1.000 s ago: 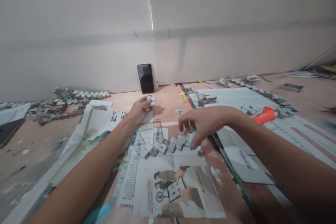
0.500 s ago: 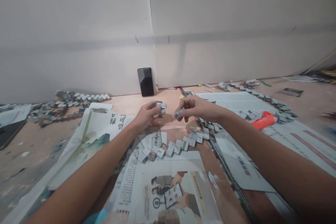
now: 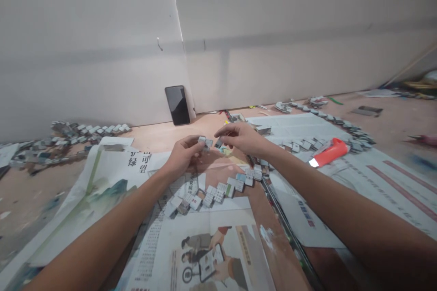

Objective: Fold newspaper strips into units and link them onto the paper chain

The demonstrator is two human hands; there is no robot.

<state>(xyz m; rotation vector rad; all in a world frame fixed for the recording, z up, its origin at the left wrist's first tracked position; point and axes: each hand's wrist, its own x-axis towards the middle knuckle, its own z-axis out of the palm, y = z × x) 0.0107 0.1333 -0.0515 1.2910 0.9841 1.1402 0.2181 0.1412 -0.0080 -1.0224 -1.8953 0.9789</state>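
My left hand [image 3: 184, 154] is closed on a small stack of folded newspaper links [image 3: 204, 142], held above the table. My right hand [image 3: 241, 138] pinches one more folded paper link [image 3: 219, 144] right beside that stack, almost touching it. Below both hands a short row of folded paper links [image 3: 218, 191] lies in a curve on spread newspaper [image 3: 191, 241].
A black phone [image 3: 177, 105] leans on the white wall. Long chains of folded paper links lie at the left [image 3: 68, 138] and at the back right [image 3: 327, 120]. An orange and white glue tube [image 3: 329, 152] rests on sheets at the right. A dark ruler [image 3: 283, 223] runs diagonally.
My right hand picked a link from the row, rose and came to my left hand's stack. The view has shifted a little to the right.
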